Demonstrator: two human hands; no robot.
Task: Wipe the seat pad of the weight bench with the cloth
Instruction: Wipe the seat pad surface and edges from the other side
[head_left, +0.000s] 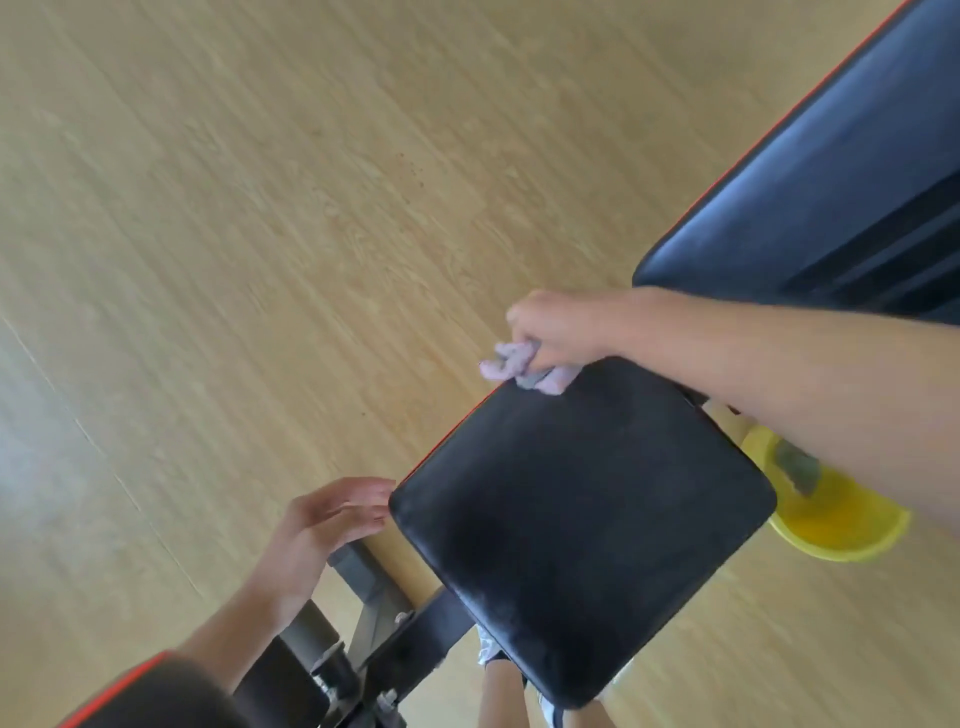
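Right hand (558, 327) grips the bunched cloth (524, 368) at the far corner of the seat pad (582, 519), left hand (324, 525) spread loose beside its near-left edge; most of the pad, judged by position, remains unwiped.

Black seat pad (582, 525), red-edged, sits on dark metal frame (384, 623); crumpled lilac cloth (524, 370) on its far corner. Back pad (831, 171) beyond, small gap btwn. Light wood floor (234, 234) carries frame & yellow bucket (852, 530) beside seat.
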